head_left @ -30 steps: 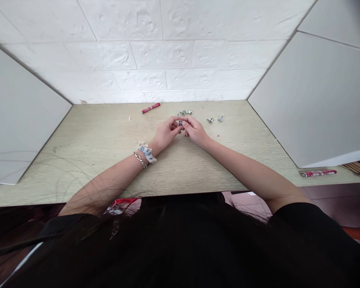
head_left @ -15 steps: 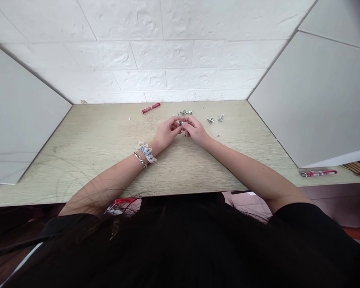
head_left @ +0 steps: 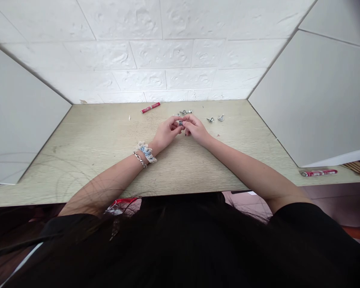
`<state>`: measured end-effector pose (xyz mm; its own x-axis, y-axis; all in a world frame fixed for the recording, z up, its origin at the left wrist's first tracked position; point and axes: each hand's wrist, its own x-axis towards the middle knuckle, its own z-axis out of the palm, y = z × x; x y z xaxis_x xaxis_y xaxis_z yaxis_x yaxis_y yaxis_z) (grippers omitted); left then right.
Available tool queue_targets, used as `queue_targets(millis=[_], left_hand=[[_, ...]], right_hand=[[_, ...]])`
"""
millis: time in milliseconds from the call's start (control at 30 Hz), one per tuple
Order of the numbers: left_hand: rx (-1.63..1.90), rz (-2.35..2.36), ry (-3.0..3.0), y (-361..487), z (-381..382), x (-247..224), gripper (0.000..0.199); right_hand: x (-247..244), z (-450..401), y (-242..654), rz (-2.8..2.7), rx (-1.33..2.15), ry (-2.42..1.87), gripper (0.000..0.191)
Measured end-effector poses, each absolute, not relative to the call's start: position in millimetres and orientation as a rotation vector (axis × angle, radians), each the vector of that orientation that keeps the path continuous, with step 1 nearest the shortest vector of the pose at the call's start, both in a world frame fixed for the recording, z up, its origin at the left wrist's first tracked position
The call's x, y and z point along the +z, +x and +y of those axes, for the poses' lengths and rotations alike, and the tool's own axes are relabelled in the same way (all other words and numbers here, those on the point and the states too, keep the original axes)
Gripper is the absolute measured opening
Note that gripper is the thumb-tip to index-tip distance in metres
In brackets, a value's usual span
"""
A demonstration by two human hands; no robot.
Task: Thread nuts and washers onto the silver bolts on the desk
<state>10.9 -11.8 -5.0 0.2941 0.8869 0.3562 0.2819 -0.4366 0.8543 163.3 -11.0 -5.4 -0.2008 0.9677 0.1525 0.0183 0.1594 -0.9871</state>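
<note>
Pinching a small metal piece [head_left: 180, 123] between thumb and fingers of the left hand [head_left: 165, 134], and grasping its other side with thumb and fingers of the right hand [head_left: 197, 131]. Held toward the middle of the back edge of the table [head_left: 180, 172], presumably with both hands for steadiness on so small a part; cannot tell whether touching the surface or just above. Just beyond the hands, close to the back edge, a few metal bolts [head_left: 186, 112]; to their right, a first loose fitting [head_left: 210, 120] and a second loose fitting [head_left: 221, 118], seemingly left within easy reach. By the back edge, left of middle, a red tube [head_left: 150, 108]; near the front edge, far right, another red tube [head_left: 319, 173], both probably kept out of the way. Pale marks on both, too small to read; no legible brand or label anywhere
</note>
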Motion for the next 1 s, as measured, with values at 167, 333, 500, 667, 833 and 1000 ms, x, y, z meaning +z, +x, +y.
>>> queue_targets(millis=[167, 333, 500, 667, 833, 1000], left_hand=[[1.119, 1.064, 1.896, 10.4, -12.8, -3.4, 0.021], [1.110, 1.068, 1.907, 10.8, -13.6, -2.5, 0.021], [1.121, 1.060, 1.907, 10.3, -11.7, -4.9, 0.021], [1.111, 1.065, 1.925, 9.0, -10.1, -7.1, 0.021], [1.111, 1.069, 1.933, 9.1, -9.6, -7.2, 0.022], [1.125, 1.055, 1.903, 9.4, -8.6, -8.0, 0.022]], right_hand=[[-4.5, -12.3, 162.6, -1.478, 1.211, -1.010, 0.016], [-8.1, -11.6, 162.5, -1.475, 1.199, -1.040, 0.040], [-7.8, -11.8, 162.4, -1.455, 1.212, -1.004, 0.032], [-7.8, -11.9, 161.0, -1.472, 1.203, -0.995, 0.018], [-12.6, -11.3, 164.1, -1.544, 1.144, -1.003, 0.036], [-11.9, -12.5, 164.6, -1.535, 1.123, -0.997, 0.037]])
